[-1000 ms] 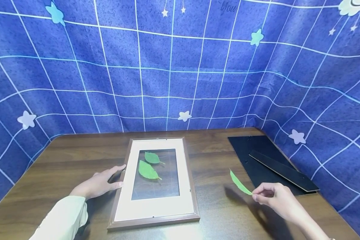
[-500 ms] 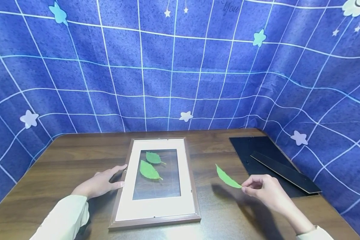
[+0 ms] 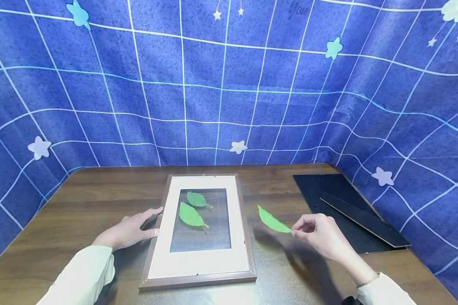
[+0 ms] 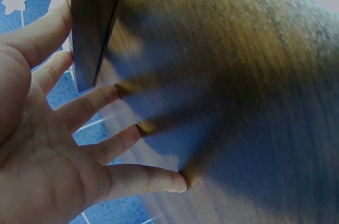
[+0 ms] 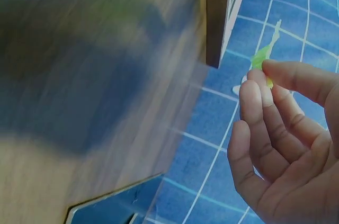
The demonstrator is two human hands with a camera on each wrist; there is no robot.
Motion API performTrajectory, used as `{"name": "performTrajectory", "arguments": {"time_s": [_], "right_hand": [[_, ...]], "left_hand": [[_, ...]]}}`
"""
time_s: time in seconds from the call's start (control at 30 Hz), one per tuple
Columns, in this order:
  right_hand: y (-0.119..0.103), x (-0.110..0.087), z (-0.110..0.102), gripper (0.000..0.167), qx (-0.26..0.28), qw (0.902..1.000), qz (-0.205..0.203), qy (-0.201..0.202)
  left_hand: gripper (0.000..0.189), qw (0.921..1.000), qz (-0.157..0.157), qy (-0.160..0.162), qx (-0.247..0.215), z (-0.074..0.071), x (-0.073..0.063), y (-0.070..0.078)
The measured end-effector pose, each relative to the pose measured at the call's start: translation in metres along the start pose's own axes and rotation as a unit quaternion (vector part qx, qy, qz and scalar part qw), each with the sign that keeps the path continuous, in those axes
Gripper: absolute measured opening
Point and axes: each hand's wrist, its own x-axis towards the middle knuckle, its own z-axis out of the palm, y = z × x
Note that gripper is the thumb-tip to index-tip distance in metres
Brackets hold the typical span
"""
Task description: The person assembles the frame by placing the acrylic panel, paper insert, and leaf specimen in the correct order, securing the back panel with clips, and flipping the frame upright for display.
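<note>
A brown picture frame point(image 3: 198, 279) with a white mat lies on the wooden table. Two green leaves, an upper leaf point(image 3: 196, 199) and a lower leaf point(image 3: 191, 215), lie inside the mat's window. My left hand point(image 3: 126, 231) rests at the frame's left side, thumb and index finger touching its edge; in the left wrist view its other fingertips point(image 4: 177, 180) touch the tabletop. Between thumb and fingertips my right hand point(image 3: 322, 235) pinches the stem end of a third leaf point(image 3: 272, 219), held above the table just right of the frame. Its tip points toward the frame.
At the right lies a black backing board point(image 3: 316, 184) with its narrow stand leg point(image 3: 362, 218) lying slanted across it. Blue fabric point(image 3: 198, 101) with white grid lines and stars hangs behind the table and along its right side.
My right hand has carried the pinched leaf leftward, from beside the black board to near the frame's right edge. The left hand stays at the frame; the view has shifted slightly.
</note>
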Motion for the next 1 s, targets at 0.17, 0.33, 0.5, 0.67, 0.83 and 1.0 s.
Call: {"name": "performTrajectory", "arguments": {"time_s": [0.17, 0.33, 0.5, 0.67, 0.83, 1.0], "right_hand": [[-0.01, 0.007, 0.006, 0.009, -0.007, 0.9998, -0.018, 0.004], [-0.02, 0.014, 0.013, 0.01, -0.014, 0.9995, -0.027, 0.002], [-0.03, 0.02, 0.022, 0.01, -0.017, 0.999, -0.042, 0.003], [-0.04, 0.027, 0.032, 0.011, -0.016, 0.9989, -0.044, 0.0], [-0.048, 0.032, 0.042, 0.013, -0.024, 0.9985, -0.049, -0.007], [-0.055, 0.036, 0.05, 0.015, -0.034, 0.9978, -0.056, -0.006]], "left_hand": [[0.073, 0.9999, -0.008, -0.007, 0.006, -0.001, -0.001, 0.003], [0.072, 0.9998, -0.013, -0.012, 0.007, -0.004, -0.002, 0.01], [0.07, 0.9996, -0.017, -0.02, 0.005, -0.007, -0.003, 0.017], [0.069, 0.9994, -0.024, -0.024, 0.008, -0.009, -0.003, 0.022], [0.069, 0.9994, -0.025, -0.023, 0.007, -0.01, -0.004, 0.023], [0.068, 0.9994, -0.026, -0.021, 0.008, -0.009, -0.005, 0.022]]}}
